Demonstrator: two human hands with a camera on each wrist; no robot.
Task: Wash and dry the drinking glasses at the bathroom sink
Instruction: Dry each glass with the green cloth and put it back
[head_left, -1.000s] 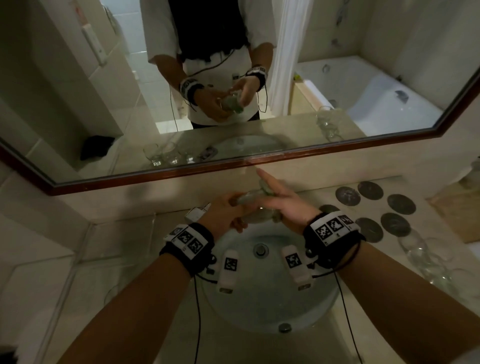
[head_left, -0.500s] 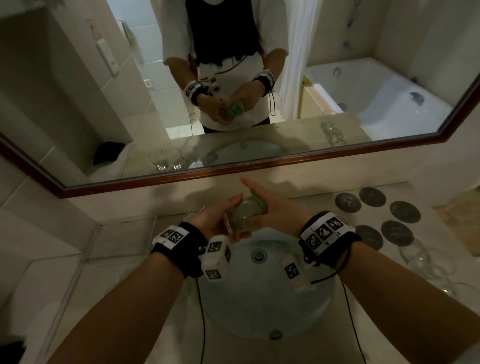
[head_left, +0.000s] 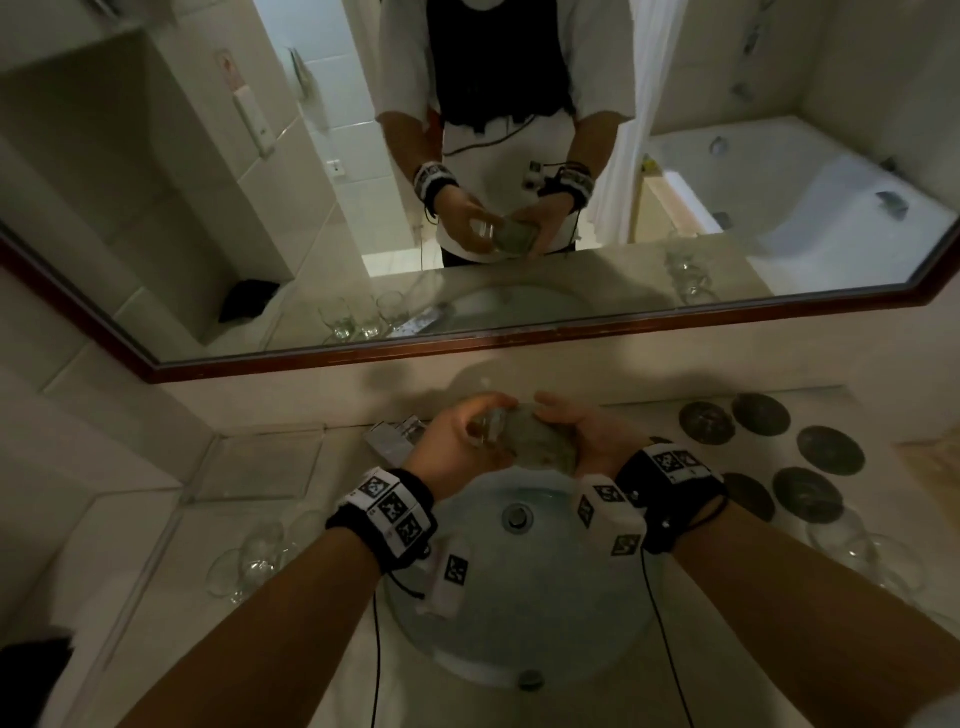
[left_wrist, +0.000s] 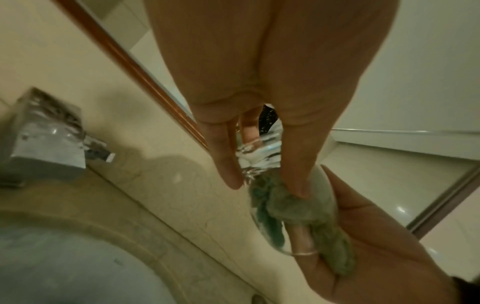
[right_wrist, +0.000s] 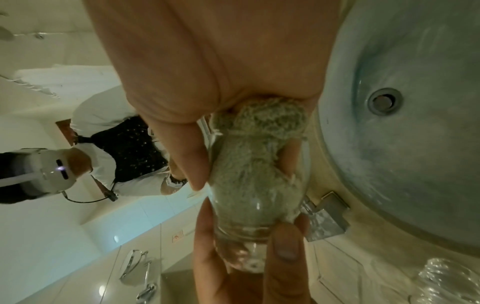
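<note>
Glass, thin and likely slippery when wet: our left hand pinches the drinking glass by its thick base, while our right hand curls round its mouth, fingers pushing a green cloth inside, above the sink

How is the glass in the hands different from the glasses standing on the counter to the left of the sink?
The held glass lies on its side over the sink, gripped by the left hand and right hand; the left counter glasses stand untouched. The held glass has a greenish cloth stuffed inside; I see none in the counter glasses. All are clear glass.
</note>
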